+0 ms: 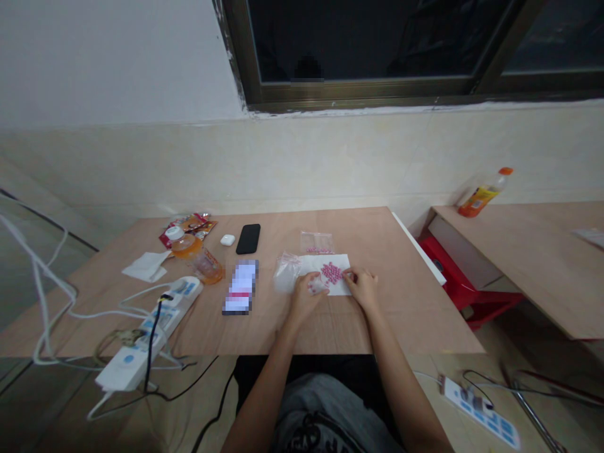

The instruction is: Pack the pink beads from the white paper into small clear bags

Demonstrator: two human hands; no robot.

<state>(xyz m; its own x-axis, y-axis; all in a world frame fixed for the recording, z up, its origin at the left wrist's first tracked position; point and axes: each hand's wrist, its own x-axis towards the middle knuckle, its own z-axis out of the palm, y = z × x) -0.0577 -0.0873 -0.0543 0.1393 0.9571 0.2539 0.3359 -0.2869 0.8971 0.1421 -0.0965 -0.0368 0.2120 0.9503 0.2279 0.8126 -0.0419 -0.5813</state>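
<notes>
Wooden table (pixel 283 327) holds pink beads (pixel 331 272), right fingers (pixel 350 276) pinched just beside them, left fingers (pixel 311 290) curled near, grip unclear.

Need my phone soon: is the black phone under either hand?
No, the black phone lies apart, while the left hand and right hand are at the white paper.

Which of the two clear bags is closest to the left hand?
The crumpled clear bag, just left of the left hand; the flat bag lies farther back, beyond the white sheet.
</notes>
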